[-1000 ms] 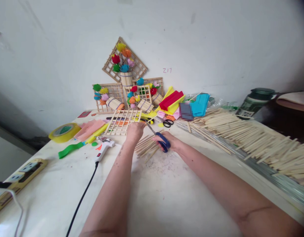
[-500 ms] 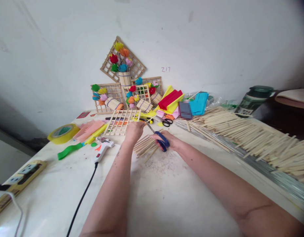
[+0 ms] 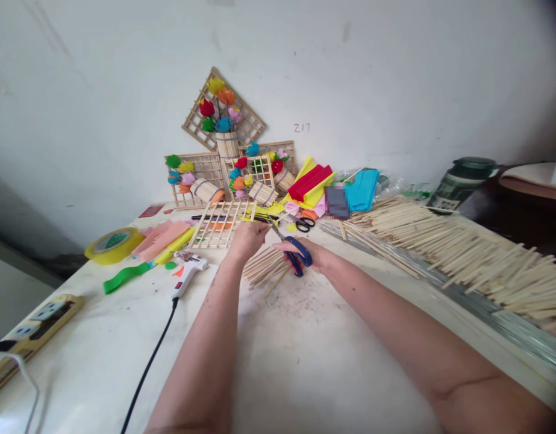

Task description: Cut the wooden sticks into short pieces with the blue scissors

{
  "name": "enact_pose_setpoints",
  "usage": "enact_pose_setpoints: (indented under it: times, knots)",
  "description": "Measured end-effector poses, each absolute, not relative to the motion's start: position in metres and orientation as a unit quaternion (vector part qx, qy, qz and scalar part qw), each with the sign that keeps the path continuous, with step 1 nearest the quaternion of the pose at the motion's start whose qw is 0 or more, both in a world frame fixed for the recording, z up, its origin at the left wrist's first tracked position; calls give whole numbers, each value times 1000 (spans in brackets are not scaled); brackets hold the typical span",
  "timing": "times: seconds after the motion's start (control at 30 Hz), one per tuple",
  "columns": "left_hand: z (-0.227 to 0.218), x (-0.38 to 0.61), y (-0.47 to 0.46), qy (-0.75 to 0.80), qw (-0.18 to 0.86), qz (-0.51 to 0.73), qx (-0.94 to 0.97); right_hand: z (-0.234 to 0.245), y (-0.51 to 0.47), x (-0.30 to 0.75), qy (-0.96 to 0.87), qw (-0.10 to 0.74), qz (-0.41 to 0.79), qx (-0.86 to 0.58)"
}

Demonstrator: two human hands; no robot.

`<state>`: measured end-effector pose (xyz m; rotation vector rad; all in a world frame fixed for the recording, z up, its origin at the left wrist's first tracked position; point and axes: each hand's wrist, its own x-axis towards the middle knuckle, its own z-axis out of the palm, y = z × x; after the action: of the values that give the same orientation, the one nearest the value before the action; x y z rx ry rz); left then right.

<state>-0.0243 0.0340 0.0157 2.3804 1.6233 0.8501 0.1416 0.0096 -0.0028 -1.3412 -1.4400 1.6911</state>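
Two hands are up at the far middle of the desk (image 3: 305,361), close together but not touching. Left hand (image 3: 247,237) is pinched shut on the near right corner of the wooden lattice (image 3: 217,224), which lies nearly flat and stretches away to the left of that hand. Right hand (image 3: 314,256) is wrapped around the blue handles of the scissors (image 3: 299,256), fingers through the loops. The scissors' long axis runs diagonally, blades pointing up and left at the lattice corner beside my left fingers. Blade gap is too small to tell. The lattice edge sits just left of the tips, nearer my left hand. Loose short sticks (image 3: 263,268) lie under and between both hands. Glue gun (image 3: 188,272) is left of my left forearm, black scissors (image 3: 304,225) just behind, big stick pile (image 3: 462,256) well off to the right.
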Motion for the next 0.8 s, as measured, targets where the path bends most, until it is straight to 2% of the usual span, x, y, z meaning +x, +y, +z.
enact_pose_setpoints:
  times: [0.17, 0.8]
  knots:
    - [17, -28, 34, 548, 80, 282, 784, -2, 5, 136, -543, 295, 609, -497]
    - [6, -37, 40, 555, 78, 260, 786, -15, 8, 136, -542, 288, 601, -512]
